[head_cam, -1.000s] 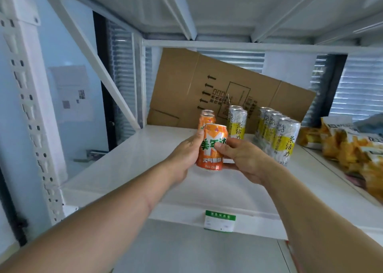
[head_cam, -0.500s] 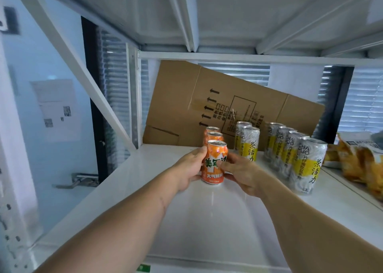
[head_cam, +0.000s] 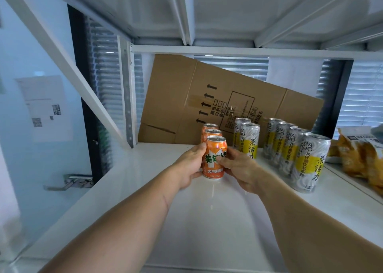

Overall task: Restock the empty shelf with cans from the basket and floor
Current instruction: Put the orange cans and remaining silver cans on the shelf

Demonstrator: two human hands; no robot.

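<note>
**shelfwatcher:** So where was the can at that point? Couldn't tell from my tiny screen.

**canstacker22:** The short orange aluminium drink can (head_cam: 215, 157) with green lettering was standing upright on the white metal shelf (head_cam: 145, 190), roughly mid-shelf, at the near end of a single-file row. Two more matching orange cans (head_cam: 211, 129) stood right behind it, lined up toward the far side.

**shelfwatcher:** And the hands?

**canstacker22:** Both were on it. The left hand (head_cam: 189, 166) was wrapped round the can's left side, thumb up near the rim. The right hand (head_cam: 238, 167) gripped it from the right, thumb laid across the front over the label. So neither hand was spread out, both were curled onto that one can. Whether the base was fully down on the shelf I honestly couldn't tell, but it looked like it was touching.

**shelfwatcher:** What else was up there?

**canstacker22:** Just to the right were two tall silver-and-yellow tea cans (head_cam: 247, 140) in a short row, then further right a longer row of four of the same tall cans (head_cam: 310, 161) running near to far. A flattened brown cardboard box (head_cam: 228, 98) with printed arrows leaned tilted against the far side. On the far right sat orange-yellow snack bags (head_cam: 360, 158), on the next shelf section over.
</note>
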